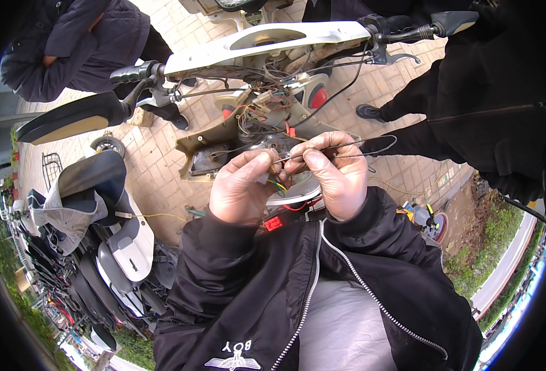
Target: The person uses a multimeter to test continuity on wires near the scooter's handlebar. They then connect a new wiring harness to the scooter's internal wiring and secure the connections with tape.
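In front of my chest, my left hand [241, 188] is closed in a pinch on the end of a thin dark wire. My right hand [342, 182] grips the same black wire [381, 152] between thumb and fingers, and it loops out to the right of that hand. The exact wire tip is partly hidden by the fingertips. Just beyond both hands stands a scooter with its front opened, a tangle of coloured wires [260, 102] hanging below its white handlebar cover [266, 42]. Yellow and green wires [277, 184] show under my left fingers.
A person in a dark padded jacket [115, 34] stands far left, another in black [470, 117] at the right. Parked scooters [127, 250] line the left side. A red block [274, 222] lies close to my jacket. Tools and coloured items [422, 216] are at the right.
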Motion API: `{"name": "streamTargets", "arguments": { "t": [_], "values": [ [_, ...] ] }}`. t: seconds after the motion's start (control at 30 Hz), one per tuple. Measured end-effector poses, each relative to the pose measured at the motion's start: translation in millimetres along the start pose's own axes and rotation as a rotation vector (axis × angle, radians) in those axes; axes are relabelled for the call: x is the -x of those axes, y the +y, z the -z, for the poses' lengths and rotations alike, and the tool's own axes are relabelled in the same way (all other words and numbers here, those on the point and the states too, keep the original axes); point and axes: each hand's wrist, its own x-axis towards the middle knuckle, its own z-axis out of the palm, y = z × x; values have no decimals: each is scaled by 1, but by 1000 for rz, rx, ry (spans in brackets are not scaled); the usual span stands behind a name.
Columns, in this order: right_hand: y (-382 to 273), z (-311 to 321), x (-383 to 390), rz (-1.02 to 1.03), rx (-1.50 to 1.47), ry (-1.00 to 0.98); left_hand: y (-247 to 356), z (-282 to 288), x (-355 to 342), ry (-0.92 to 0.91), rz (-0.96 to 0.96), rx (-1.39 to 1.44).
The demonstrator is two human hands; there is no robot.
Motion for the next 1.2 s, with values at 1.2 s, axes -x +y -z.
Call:
{"name": "streamTargets", "arguments": {
  "t": [1.2],
  "values": [
    [-14,-17,-1,-154,686,-105,-4,9,-5,39,-180,12]
  ]
}}
